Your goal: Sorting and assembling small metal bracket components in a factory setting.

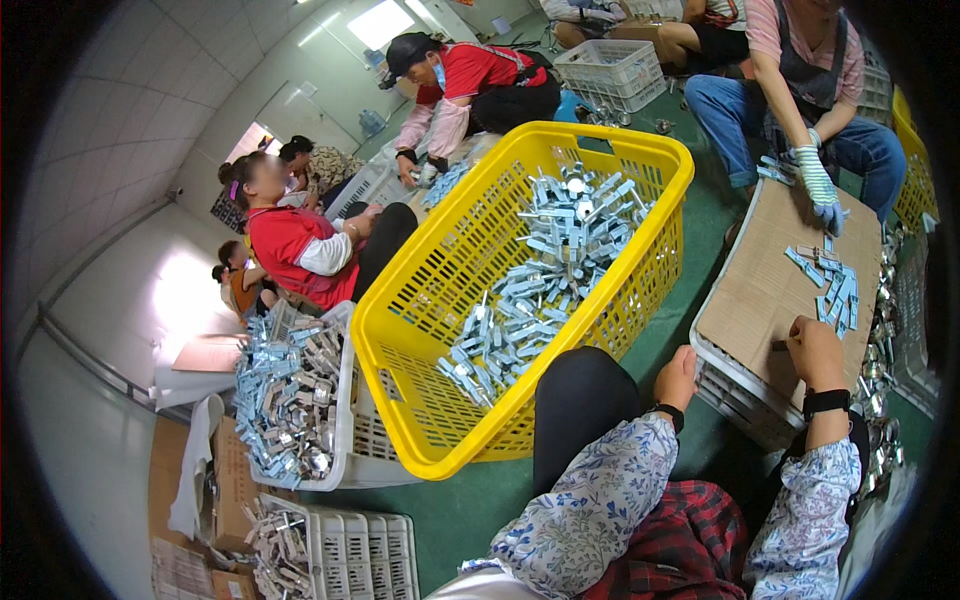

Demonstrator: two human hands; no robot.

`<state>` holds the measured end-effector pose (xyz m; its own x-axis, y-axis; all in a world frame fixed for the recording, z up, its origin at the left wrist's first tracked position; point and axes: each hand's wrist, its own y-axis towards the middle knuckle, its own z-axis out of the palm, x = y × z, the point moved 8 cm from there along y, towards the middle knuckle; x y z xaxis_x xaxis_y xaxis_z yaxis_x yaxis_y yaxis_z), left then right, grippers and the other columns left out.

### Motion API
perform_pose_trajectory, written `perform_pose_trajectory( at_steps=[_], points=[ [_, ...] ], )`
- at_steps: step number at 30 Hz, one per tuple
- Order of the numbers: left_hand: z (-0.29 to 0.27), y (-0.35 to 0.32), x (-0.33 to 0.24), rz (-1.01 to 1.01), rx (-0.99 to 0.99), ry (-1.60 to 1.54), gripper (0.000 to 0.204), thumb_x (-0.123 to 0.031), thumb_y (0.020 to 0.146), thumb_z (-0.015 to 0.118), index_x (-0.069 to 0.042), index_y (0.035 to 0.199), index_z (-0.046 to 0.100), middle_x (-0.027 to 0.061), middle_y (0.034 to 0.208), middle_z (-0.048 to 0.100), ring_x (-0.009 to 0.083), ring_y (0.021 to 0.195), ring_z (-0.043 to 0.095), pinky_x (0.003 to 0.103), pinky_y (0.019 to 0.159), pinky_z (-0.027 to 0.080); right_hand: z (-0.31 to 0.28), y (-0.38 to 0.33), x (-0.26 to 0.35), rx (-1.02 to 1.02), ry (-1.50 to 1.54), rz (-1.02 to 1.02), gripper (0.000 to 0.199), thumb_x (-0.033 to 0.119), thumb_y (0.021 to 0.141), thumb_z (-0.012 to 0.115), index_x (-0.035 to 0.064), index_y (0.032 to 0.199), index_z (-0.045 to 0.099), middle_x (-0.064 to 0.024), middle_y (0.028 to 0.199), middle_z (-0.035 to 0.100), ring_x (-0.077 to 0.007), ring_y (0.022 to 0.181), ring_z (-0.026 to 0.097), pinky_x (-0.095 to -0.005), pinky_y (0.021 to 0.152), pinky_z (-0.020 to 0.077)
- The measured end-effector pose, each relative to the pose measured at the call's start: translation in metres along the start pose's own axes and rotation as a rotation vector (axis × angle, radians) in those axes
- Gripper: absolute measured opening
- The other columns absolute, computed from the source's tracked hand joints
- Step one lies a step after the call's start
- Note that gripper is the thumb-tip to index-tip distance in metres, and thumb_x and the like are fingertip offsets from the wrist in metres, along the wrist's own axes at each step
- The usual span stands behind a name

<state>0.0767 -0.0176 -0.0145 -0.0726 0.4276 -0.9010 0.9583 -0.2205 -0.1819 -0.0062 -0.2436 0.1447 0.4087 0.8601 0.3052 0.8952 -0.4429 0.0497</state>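
Lower left: a white slatted crate [362,555] with a heap of dull silver metal fittings in it, beside a brown cardboard box [233,485]. Above it, a larger white crate [344,470] is piled high: light-blue-faced fittings mostly on the left, bare silver-grey ones mostly on the right.

Centre: yellow perforated basket [400,445], tilted in view. A loose bank of blue-and-silver fittings runs along its right part; much of the left floor is bare.

Left hand [677,380]: fingers curled, near the basket and just beside the edge of a cardboard sheet [755,285] that covers a white crate [735,392]. Whether it grips anything, cannot tell.

On the sheet, in front of the right hand: a small group of fittings [838,293], slim and elongated, light-blue faces, silver metal at the ends, lying at mixed angles, some overlapping.

Right hand [815,355]: fingers bent inward above the sheet, a small dark piece [779,346] at the fingertips; grasp unclear. A co-worker's striped glove [820,190] is over the far part.

Far right: shiny rounded metal parts [876,400], heaped.
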Motion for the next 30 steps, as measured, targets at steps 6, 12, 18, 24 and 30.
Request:
perform_pose_trajectory(
  at_steps=[6,12,18,24,30],
  points=[
    [0.004,0.001,-0.001,0.001,0.008,-0.011,0.031,-0.036,0.091,0.037,-0.013,0.105,0.053,0.0137,0.070,0.061,0.0240,0.047,0.057,0.038,0.052,0.043,-0.002,0.001,-0.002,-0.010,-0.009,-0.001,0.012,0.011,0.070,0.060,0.0027,0.078,0.060,-0.0172,0.075,0.061,-0.0337,0.075,0.059,-0.0404,0.066,0.0469],
    [0.002,0.002,-0.003,0.027,0.003,-0.036,0.030,-0.035,0.091,0.037,-0.012,0.102,0.053,0.0137,0.068,0.060,0.0242,0.046,0.056,0.038,0.050,0.043,-0.003,0.001,0.000,0.007,-0.019,0.010,0.012,0.012,0.070,0.059,0.0031,0.079,0.061,-0.0172,0.076,0.062,-0.0334,0.076,0.060,-0.0408,0.066,0.0471],
    [-0.001,0.003,-0.002,0.024,-0.005,-0.037,0.029,-0.036,0.091,0.037,-0.013,0.101,0.052,0.0127,0.065,0.059,0.0242,0.046,0.056,0.038,0.049,0.043,-0.002,0.002,0.002,0.012,-0.019,0.008,0.012,0.013,0.071,0.058,0.0033,0.079,0.061,-0.0170,0.076,0.062,-0.0334,0.075,0.060,-0.0409,0.066,0.0473],
    [0.003,-0.002,-0.004,0.005,0.013,-0.013,0.029,-0.035,0.091,0.037,-0.013,0.101,0.053,0.0118,0.066,0.060,0.0235,0.046,0.057,0.037,0.049,0.043,-0.004,-0.002,-0.002,0.005,-0.014,0.012,0.012,0.013,0.071,0.059,0.0035,0.078,0.061,-0.0170,0.076,0.062,-0.0335,0.075,0.060,-0.0412,0.066,0.0474],
    [0.002,0.006,0.006,0.028,0.004,-0.082,0.029,-0.031,0.090,0.041,-0.008,0.104,0.053,0.0123,0.076,0.061,0.0211,0.049,0.057,0.033,0.048,0.046,0.001,0.001,-0.003,-0.013,-0.033,-0.006,0.014,0.017,0.072,0.057,0.0046,0.078,0.061,-0.0182,0.078,0.061,-0.0346,0.075,0.059,-0.0430,0.065,0.0475]
  ],
)
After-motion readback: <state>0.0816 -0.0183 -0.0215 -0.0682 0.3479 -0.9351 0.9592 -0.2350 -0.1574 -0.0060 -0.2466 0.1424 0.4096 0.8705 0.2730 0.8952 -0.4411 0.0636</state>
